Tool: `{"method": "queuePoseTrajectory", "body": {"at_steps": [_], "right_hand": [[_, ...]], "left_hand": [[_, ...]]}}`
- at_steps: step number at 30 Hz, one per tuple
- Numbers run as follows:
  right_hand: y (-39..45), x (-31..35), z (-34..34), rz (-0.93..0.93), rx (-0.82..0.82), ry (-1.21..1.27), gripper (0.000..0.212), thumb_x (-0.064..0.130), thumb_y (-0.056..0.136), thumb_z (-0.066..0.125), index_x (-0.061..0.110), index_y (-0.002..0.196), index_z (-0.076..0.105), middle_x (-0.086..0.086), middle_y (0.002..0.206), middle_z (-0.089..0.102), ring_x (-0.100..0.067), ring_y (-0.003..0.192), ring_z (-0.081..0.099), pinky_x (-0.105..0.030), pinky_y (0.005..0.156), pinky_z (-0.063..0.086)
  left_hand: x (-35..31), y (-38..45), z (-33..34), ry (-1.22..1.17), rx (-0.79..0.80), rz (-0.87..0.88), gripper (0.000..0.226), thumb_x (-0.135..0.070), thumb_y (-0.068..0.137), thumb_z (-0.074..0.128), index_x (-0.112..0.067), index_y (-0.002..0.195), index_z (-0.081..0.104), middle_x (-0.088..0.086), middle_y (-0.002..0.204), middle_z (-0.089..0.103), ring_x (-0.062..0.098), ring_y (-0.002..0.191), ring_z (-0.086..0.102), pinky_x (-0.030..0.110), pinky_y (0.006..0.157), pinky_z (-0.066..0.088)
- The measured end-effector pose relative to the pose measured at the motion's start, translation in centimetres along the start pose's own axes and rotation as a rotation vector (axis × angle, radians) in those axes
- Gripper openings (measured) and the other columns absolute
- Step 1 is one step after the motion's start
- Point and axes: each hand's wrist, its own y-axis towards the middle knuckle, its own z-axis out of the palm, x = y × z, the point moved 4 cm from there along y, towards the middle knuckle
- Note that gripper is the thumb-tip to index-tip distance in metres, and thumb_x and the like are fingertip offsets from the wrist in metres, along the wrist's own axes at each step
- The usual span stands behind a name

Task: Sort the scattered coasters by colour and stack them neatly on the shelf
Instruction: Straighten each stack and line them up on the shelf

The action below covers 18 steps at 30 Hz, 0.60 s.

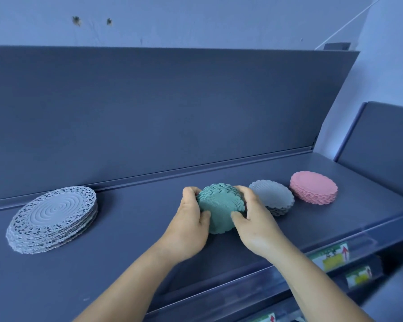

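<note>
A stack of green scalloped coasters sits in the middle of the dark shelf, its upper coasters slid askew toward the back. My left hand grips its left side and my right hand grips its right side, thumbs at the front edge. Just to the right stands a grey coaster stack, touching or nearly touching my right hand. Further right is a pink coaster stack. A stack of larger grey lace-edged coasters lies at the shelf's left.
The shelf's tall back panel rises right behind the stacks. Its front edge carries price-label strips, with lower shelves below. Another dark panel stands at the right end.
</note>
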Motion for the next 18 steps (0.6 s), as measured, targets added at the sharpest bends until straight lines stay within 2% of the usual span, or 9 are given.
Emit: {"method": "queuePoseTrajectory", "body": {"at_steps": [3,5,8,11,14,18], "right_hand": [[0.1,-0.7,-0.5,0.064,-0.124,0.09,0.051,0.016,0.088,0.059,0.021,0.134,0.038,0.008,0.111,0.057,-0.01,0.096,0.058,-0.02,0.081,0.04],[0.0,-1.0,-0.6,0.084,-0.152,0.064,0.047,0.019,0.086,0.062,0.02,0.13,0.043,0.009,0.105,0.058,-0.01,0.091,0.06,-0.018,0.076,0.041],[0.1,-0.8,-0.7,0.051,-0.191,-0.063,0.04,0.022,0.086,0.063,0.018,0.125,0.049,0.009,0.104,0.055,-0.014,0.093,0.059,-0.019,0.078,0.039],[0.4,-0.5,-0.7,0.026,-0.206,-0.184,0.033,0.026,0.088,0.061,0.019,0.119,0.055,0.004,0.112,0.058,-0.015,0.098,0.056,-0.022,0.082,0.038],[0.7,-0.5,-0.6,0.044,-0.195,-0.262,0.037,0.03,0.09,0.058,0.02,0.125,0.054,0.002,0.121,0.06,-0.018,0.108,0.056,-0.026,0.089,0.042],[1.0,-0.4,-0.5,0.059,-0.164,-0.362,0.041,0.033,0.094,0.051,0.02,0.132,0.049,-0.002,0.118,0.062,-0.022,0.108,0.056,-0.029,0.088,0.042]], "left_hand": [[0.6,0.7,-0.5,-0.004,-0.096,-0.11,0.023,-0.021,0.096,0.048,-0.021,0.118,0.042,-0.002,0.112,0.054,0.01,0.092,0.054,0.018,0.073,0.041],[1.0,1.1,-0.3,0.032,-0.11,-0.165,0.031,-0.026,0.094,0.052,-0.017,0.123,0.047,0.0,0.116,0.055,0.014,0.097,0.055,0.022,0.079,0.04],[1.3,1.6,-0.2,0.034,-0.134,-0.239,0.035,-0.027,0.092,0.056,-0.014,0.124,0.047,-0.004,0.108,0.056,0.014,0.094,0.055,0.021,0.077,0.04],[1.5,2.2,0.0,0.095,-0.146,-0.283,0.034,-0.029,0.093,0.056,-0.013,0.121,0.05,-0.005,0.1,0.055,0.014,0.089,0.053,0.021,0.074,0.039],[1.6,2.7,0.3,0.174,-0.129,-0.283,0.03,-0.03,0.093,0.054,-0.012,0.118,0.056,-0.003,0.096,0.058,0.016,0.087,0.054,0.023,0.072,0.039],[1.6,3.1,0.7,0.241,-0.1,-0.286,0.023,-0.03,0.093,0.052,-0.011,0.103,0.061,-0.001,0.088,0.058,0.02,0.081,0.053,0.025,0.068,0.039]]}}
